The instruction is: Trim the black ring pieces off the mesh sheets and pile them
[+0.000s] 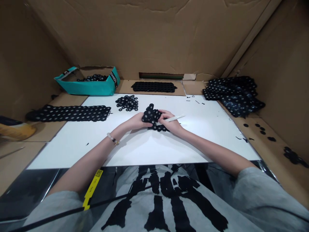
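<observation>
Above the middle of the white board, a bunched black piece with pale round dots is held between both hands. My left hand pinches its left side, thumb along the lower edge. At its right side, my right hand is closed round a white pen-like tool, whose inner end points at the black piece; the tip is hidden. Behind and to the left of the held piece lies a loose pile of small black rings on the board.
A teal box with black rings stands at the back left. A dotted black strip lies at left, a black strip at the back, and dotted black sheets at right. Cardboard walls surround the white board. A yellow container is far left.
</observation>
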`<state>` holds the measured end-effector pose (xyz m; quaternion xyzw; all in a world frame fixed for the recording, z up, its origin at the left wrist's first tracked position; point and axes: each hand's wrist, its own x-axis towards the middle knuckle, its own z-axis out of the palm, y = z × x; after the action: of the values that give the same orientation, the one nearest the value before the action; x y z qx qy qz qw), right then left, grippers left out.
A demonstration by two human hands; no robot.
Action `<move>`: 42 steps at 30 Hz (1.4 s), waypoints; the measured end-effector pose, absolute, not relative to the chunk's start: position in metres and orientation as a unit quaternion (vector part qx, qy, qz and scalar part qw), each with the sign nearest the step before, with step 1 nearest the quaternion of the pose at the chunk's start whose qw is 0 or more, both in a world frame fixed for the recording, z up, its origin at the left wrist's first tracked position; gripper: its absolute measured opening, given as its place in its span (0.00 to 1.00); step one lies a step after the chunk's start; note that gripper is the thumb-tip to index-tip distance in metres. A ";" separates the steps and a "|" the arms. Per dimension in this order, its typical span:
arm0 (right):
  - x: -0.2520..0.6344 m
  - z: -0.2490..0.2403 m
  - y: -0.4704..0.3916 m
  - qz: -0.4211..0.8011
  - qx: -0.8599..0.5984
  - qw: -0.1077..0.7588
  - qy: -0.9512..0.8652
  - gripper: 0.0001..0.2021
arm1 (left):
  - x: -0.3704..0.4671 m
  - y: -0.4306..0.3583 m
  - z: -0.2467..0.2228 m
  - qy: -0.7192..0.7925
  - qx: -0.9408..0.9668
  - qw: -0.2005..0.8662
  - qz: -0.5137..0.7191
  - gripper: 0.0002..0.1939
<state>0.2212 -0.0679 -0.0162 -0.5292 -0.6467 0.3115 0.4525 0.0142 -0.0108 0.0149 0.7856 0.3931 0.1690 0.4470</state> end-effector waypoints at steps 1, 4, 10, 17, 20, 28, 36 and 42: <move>0.221 -0.016 -0.068 0.312 -0.530 0.454 -0.644 0.08 | 0.015 -0.011 0.013 0.396 0.779 0.452 0.180 0.25; 0.221 -0.017 -0.068 0.307 -0.534 0.457 -0.641 0.08 | 0.018 -0.011 0.006 0.408 0.751 0.474 0.210 0.23; 0.222 -0.020 -0.067 0.307 -0.539 0.452 -0.640 0.08 | 0.023 -0.016 0.006 0.434 0.732 0.479 0.216 0.19; 0.216 -0.021 -0.071 0.242 -0.568 0.425 -0.662 0.09 | 0.030 -0.023 0.001 0.469 0.629 0.556 0.276 0.19; 0.212 -0.020 -0.075 0.201 -0.574 0.398 -0.687 0.08 | 0.031 -0.025 0.001 0.461 0.592 0.597 0.283 0.19; 0.220 -0.021 -0.063 0.240 -0.541 0.428 -0.683 0.08 | 0.027 -0.022 0.012 0.454 0.602 0.603 0.260 0.19; 0.238 -0.008 -0.055 0.394 -0.499 0.511 -0.579 0.09 | 0.022 -0.018 0.017 0.448 0.733 0.480 0.176 0.21; 0.230 -0.010 -0.061 0.377 -0.466 0.526 -0.603 0.09 | 0.032 -0.026 0.003 0.470 0.722 0.459 0.217 0.18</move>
<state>0.2304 -0.0607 -0.0096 -0.4661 -0.6035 0.3767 0.5259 0.0323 -0.0256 0.0028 0.7219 0.4700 0.2173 0.4591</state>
